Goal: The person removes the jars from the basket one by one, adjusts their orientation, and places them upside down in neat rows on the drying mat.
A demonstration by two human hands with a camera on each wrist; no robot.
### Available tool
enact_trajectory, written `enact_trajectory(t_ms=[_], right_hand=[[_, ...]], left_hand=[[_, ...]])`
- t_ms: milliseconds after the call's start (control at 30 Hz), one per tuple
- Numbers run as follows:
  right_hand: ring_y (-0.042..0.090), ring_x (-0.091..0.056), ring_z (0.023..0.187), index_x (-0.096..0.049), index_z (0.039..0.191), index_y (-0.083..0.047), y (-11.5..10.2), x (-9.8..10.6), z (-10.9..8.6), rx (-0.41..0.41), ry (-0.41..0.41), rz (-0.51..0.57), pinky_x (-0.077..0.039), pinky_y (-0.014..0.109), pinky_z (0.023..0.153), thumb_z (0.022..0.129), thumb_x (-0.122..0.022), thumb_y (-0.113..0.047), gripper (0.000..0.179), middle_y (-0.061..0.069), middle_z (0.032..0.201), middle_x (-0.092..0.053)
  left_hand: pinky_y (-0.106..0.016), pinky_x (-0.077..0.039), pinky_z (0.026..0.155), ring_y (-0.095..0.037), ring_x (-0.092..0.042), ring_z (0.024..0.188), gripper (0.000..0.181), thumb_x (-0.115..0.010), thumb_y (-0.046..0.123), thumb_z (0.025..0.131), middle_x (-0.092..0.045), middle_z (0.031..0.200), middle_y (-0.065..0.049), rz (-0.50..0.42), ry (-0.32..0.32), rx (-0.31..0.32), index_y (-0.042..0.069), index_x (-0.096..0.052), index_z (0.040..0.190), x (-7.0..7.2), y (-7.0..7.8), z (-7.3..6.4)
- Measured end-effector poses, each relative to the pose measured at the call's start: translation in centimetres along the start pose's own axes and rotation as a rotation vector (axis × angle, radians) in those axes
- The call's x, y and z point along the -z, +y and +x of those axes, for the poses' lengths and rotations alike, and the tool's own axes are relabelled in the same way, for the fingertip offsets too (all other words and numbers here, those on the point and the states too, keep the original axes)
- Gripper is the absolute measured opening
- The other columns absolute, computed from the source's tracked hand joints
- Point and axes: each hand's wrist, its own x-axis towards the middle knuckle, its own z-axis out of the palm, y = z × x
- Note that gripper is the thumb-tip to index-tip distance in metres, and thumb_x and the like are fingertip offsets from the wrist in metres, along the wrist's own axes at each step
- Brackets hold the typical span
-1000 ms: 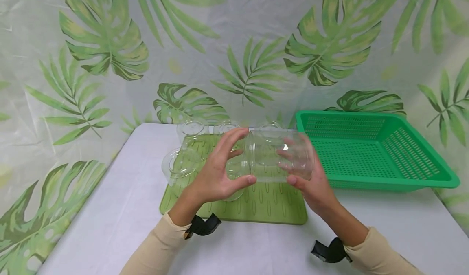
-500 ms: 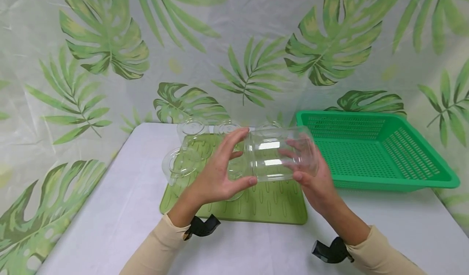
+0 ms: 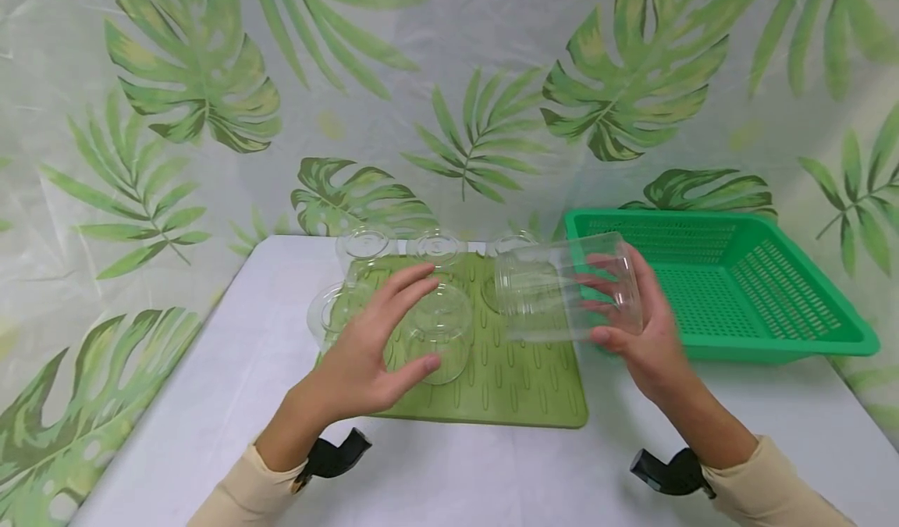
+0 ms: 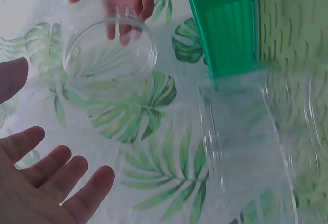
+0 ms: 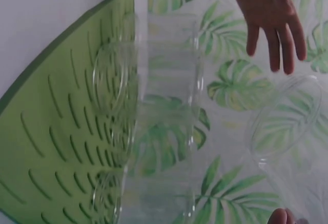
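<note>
My right hand (image 3: 656, 343) grips one end of a clear jar (image 3: 539, 297), thumb in front and fingers behind. Tilted on its side above the mat, the jar has its ringed end toward the left. My left hand (image 3: 361, 359) is apart from it, fingers spread and holding nothing. In the left wrist view the jar's round mouth (image 4: 69, 55) shows with the right hand behind it. The right wrist view has the left hand (image 5: 274, 21) beyond the jar, while only a right fingertip (image 5: 278, 217) appears. Beside the left hand, a clear jar (image 3: 438, 355) stands on the mat.
Several more clear jars stand upside down on the green drying mat (image 3: 523, 390), including one at the left (image 3: 333, 316) and one at the back (image 3: 437, 247). A green plastic basket (image 3: 787, 347) sits at the right on the white tabletop (image 3: 492, 472).
My left hand has let go of the jar's ringed end and moved left and down. My right hand has carried the jar right, and its base end has tipped up slightly.
</note>
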Motion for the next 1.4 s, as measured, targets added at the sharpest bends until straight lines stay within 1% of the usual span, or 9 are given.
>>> enact_trajectory(t_ms=[200, 333, 467, 600, 700, 833, 1000, 1233, 1400], right_hand=[[0.017, -0.054, 0.127, -0.020, 0.158, -0.007, -0.6, 1.5, -0.3, 0.014, -0.002, -0.035, -0.051, 0.022, 0.098, 0.083, -0.076, 0.001, 0.094, 0.013, 0.145, -0.042], [0.018, -0.054, 0.129, -0.021, 0.157, -0.004, -1.0, 2.5, -0.6, 0.051, -0.029, -0.072, -0.051, 0.021, 0.097, 0.081, -0.074, 0.010, 0.095, 0.013, 0.147, -0.041], [0.014, -0.052, 0.131, -0.021, 0.157, -0.005, -1.5, 3.5, -0.9, 0.037, -0.038, -0.162, -0.051, 0.017, 0.097, 0.079, -0.073, 0.015, 0.097, 0.009, 0.151, -0.040], [0.009, -0.050, 0.131, -0.020, 0.157, -0.007, -1.9, 4.1, -1.2, 0.003, -0.035, -0.255, -0.048, 0.013, 0.097, 0.077, -0.071, 0.019, 0.099, 0.006, 0.154, -0.038], [0.006, -0.050, 0.131, -0.020, 0.158, -0.007, -2.2, 4.1, -1.4, -0.022, -0.019, -0.326, -0.046, 0.012, 0.096, 0.073, -0.071, 0.022, 0.103, 0.004, 0.154, -0.039], [-0.004, -0.048, 0.130, -0.019, 0.159, -0.012, -2.6, 4.1, -1.5, -0.046, -0.016, -0.573, -0.044, 0.005, 0.093, 0.068, -0.076, 0.022, 0.113, -0.009, 0.152, -0.039], [-0.010, -0.044, 0.129, -0.019, 0.159, -0.019, -2.8, 4.2, -1.3, -0.033, -0.041, -0.810, -0.041, 0.000, 0.091, 0.062, -0.085, 0.013, 0.122, -0.017, 0.150, -0.038], [-0.010, -0.044, 0.127, -0.019, 0.159, -0.020, -2.6, 3.9, -1.2, -0.041, -0.045, -0.828, -0.039, 0.000, 0.091, 0.062, -0.087, 0.011, 0.123, -0.018, 0.151, -0.037], [-0.006, -0.045, 0.128, -0.020, 0.159, -0.020, -2.4, 3.8, -1.1, -0.029, -0.050, -0.838, -0.040, 0.001, 0.090, 0.060, -0.087, 0.011, 0.124, -0.018, 0.151, -0.037]], left_hand=[[-0.037, -0.041, 0.113, -0.030, -0.046, 0.138, 0.069, -0.076, 0.017, 0.083, -0.045, 0.151, -0.013, 0.100, 0.034, -0.013, 0.007, -0.047, 0.145, 2.4, -0.5, -2.2], [-0.020, -0.034, 0.116, -0.027, -0.050, 0.134, 0.055, -0.064, 0.033, 0.096, -0.051, 0.144, -0.017, 0.127, 0.108, -0.042, 0.004, -0.052, 0.140, 3.7, -1.6, -4.0], [-0.015, -0.034, 0.114, -0.022, -0.052, 0.131, 0.052, -0.054, 0.041, 0.100, -0.058, 0.135, -0.020, 0.116, 0.157, -0.061, 0.001, -0.059, 0.134, 4.6, -3.2, -6.1], [-0.013, -0.036, 0.112, -0.016, -0.055, 0.128, 0.041, -0.068, 0.022, 0.093, -0.063, 0.129, -0.015, 0.143, 0.134, -0.022, 0.002, -0.063, 0.128, 5.5, -5.0, -8.4], [-0.008, -0.032, 0.112, -0.015, -0.056, 0.124, 0.049, -0.075, 0.005, 0.079, -0.065, 0.127, -0.012, 0.223, 0.082, 0.050, 0.003, -0.064, 0.127, 6.1, -6.1, -9.9], [-0.001, -0.027, 0.109, -0.020, -0.056, 0.121, 0.055, -0.078, 0.000, 0.072, -0.063, 0.129, -0.011, 0.315, 0.022, 0.115, 0.002, -0.064, 0.125, 6.4, -7.7, -11.3], [0.001, -0.025, 0.107, -0.023, -0.053, 0.124, 0.059, -0.078, -0.002, 0.071, -0.057, 0.135, -0.015, 0.331, 0.027, 0.127, 0.000, -0.061, 0.128, 6.2, -8.6, -11.5], [-0.001, -0.026, 0.107, -0.029, -0.056, 0.123, 0.060, -0.078, 0.005, 0.074, -0.056, 0.138, -0.012, 0.365, 0.013, 0.133, 0.004, -0.059, 0.131, 5.7, -8.5, -10.6], [0.000, -0.025, 0.108, -0.027, -0.055, 0.126, 0.065, -0.078, -0.001, 0.071, -0.055, 0.139, -0.017, 0.331, 0.081, 0.125, 0.000, -0.058, 0.132, 5.6, -8.9, -10.6]])
